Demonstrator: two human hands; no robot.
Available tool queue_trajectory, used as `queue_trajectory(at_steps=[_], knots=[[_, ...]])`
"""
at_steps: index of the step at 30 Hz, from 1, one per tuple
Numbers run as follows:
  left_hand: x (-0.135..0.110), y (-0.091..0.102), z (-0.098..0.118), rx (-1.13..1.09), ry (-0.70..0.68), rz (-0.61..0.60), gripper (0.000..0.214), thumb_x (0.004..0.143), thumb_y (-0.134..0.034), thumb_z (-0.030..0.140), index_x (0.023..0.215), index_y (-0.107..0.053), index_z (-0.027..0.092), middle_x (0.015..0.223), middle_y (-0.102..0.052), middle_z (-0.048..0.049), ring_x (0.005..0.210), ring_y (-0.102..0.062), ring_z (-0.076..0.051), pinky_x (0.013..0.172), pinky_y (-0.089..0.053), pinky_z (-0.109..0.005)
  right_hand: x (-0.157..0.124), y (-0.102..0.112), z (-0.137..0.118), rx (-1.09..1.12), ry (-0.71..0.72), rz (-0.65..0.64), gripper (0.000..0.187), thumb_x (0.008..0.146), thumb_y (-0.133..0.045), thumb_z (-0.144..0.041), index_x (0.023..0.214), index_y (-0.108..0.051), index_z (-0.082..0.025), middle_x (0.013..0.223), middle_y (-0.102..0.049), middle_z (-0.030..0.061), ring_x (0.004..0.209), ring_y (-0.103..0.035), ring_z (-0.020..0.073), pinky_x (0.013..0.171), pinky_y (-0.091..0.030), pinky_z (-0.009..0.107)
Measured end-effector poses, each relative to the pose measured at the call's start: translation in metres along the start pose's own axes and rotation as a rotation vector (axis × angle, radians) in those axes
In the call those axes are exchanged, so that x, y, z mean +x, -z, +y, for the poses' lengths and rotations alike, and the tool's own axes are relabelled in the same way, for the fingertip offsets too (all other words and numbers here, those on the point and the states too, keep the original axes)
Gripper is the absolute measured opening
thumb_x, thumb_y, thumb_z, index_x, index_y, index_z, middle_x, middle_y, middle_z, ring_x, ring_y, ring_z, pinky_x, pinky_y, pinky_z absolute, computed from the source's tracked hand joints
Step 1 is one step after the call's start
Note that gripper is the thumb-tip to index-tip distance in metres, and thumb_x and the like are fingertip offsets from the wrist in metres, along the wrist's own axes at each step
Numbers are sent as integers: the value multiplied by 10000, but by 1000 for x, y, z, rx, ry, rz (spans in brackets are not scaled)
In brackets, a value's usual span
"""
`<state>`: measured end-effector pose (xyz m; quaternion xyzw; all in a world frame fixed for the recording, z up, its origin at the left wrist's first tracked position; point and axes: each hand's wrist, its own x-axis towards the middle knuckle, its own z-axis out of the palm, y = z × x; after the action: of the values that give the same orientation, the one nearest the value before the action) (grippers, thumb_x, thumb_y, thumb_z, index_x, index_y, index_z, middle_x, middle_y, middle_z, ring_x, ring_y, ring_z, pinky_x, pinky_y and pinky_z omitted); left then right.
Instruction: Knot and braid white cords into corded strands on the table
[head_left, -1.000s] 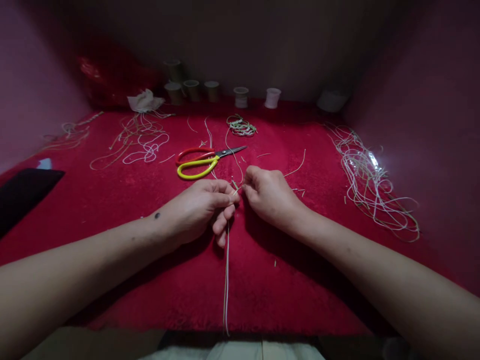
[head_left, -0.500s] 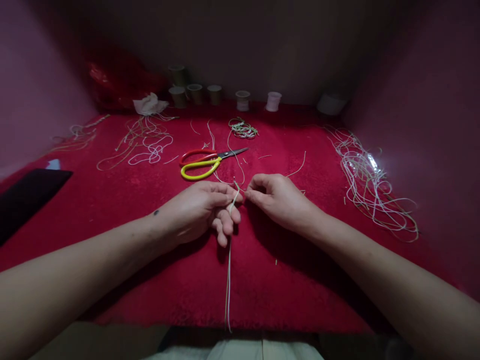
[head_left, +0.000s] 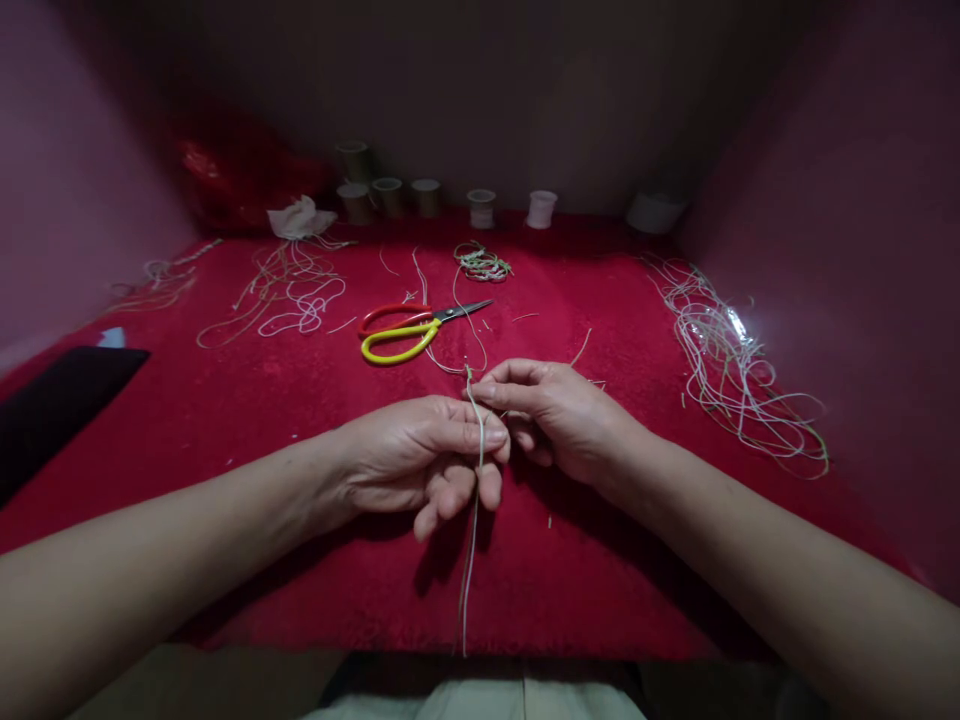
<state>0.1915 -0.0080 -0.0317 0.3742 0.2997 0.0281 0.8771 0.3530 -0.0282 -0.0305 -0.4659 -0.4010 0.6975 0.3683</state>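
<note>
Thin pale green and white cords (head_left: 470,560) run from a small knot down between my hands and over the table's near edge. My left hand (head_left: 442,450) pinches the cords between thumb and forefinger, its other fingers loosely curled. Just to the right, my right hand (head_left: 551,405) is closed, thumb and forefinger pinching at the cord close below the knot. The two hands touch or nearly touch. Beyond them lie scissors (head_left: 401,335) with one red and one yellow handle, blades pointing right. A cord loop leads from the knot up towards a green-and-white braided bundle (head_left: 482,262).
A red cloth (head_left: 300,560) covers the table. Loose cord tangles lie at left (head_left: 292,290) and right (head_left: 742,370). Several spools (head_left: 541,209) stand along the back. A black flat object (head_left: 67,410) lies at far left, and cut cord scraps are scattered about.
My left hand has moved down and slightly right, its pinch now lower on the cords. My right hand has shifted left to pinch near the knot.
</note>
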Motion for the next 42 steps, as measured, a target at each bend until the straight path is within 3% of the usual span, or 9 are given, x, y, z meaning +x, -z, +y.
queue_trajectory(at_steps=[4, 7, 12, 16, 20, 25, 28, 35, 42], knots=[[-19, 5, 18, 485, 131, 242, 227, 820, -532, 286, 684, -587, 113, 467, -611, -49, 318, -524, -117, 291, -404, -156, 0, 5, -3, 18, -31, 75, 80, 789, -549, -149, 711, -531, -143, 429, -439, -64, 291, -280, 35, 257, -168, 151], [-45, 14, 41, 805, 121, 443, 254, 800, -567, 347, 752, -636, 107, 455, -606, -37, 321, -504, -100, 308, -373, -141, 1, 9, -1, -5, -4, 102, 137, 785, -533, -128, 650, -514, -138, 406, -441, -48, 283, -285, 39, 261, -184, 160], [-69, 26, 62, 886, -132, 723, 242, 804, -561, 268, 892, -665, 68, 581, -648, -25, 451, -558, -71, 421, -392, -118, 3, 12, 1, -77, 22, 108, 145, 778, -549, -151, 637, -517, -143, 371, -427, -50, 278, -314, 50, 274, -215, 169], [-56, 27, 54, 839, -250, 705, 231, 793, -571, 316, 821, -667, 108, 600, -651, -43, 446, -574, -110, 423, -457, -184, 4, 12, -1, -52, 40, 65, 100, 754, -567, -167, 661, -555, -132, 412, -465, -43, 307, -343, 48, 288, -240, 164], [-35, 19, 40, 874, -304, 718, 223, 799, -558, 357, 751, -618, 147, 539, -573, -13, 376, -512, -98, 346, -403, -178, 4, 13, -3, 72, 55, -35, 73, 735, -566, -172, 701, -585, -110, 655, -629, 28, 361, -392, 31, 300, -278, 154], [-20, 12, 24, 1056, -414, 683, 275, 874, -438, 349, 704, -546, 161, 452, -435, 40, 361, -396, -58, 374, -311, -159, 9, 12, -3, 164, 6, -57, 170, 696, -453, -80, 779, -601, -87, 682, -641, 48, 361, -436, 48, 304, -320, 163], [-15, 13, 19, 1255, -482, 760, 272, 881, -419, 324, 698, -533, 159, 501, -422, 39, 422, -384, -56, 427, -293, -163, 11, 10, -3, 160, -2, -38, 262, 665, -379, -17, 801, -590, -91, 658, -634, 42, 354, -455, 61, 313, -353, 173], [-12, 14, 18, 1580, -499, 897, 256, 867, -429, 295, 647, -463, 170, 520, -366, 39, 457, -313, -68, 491, -237, -201, 14, 8, -1, 51, 31, 15, 325, 605, -337, 31, 762, -598, -81, 656, -624, 55, 384, -495, 65, 327, -374, 170], [-8, 15, 14, 1692, -439, 921, 275, 883, -388, 342, 667, -463, 189, 543, -394, 16, 488, -349, -102, 517, -233, -233, 17, 8, 0, -22, 74, 14, 169, 752, -475, -64, 866, -593, -106, 638, -608, 11, 378, -474, 50, 291, -330, 145]])
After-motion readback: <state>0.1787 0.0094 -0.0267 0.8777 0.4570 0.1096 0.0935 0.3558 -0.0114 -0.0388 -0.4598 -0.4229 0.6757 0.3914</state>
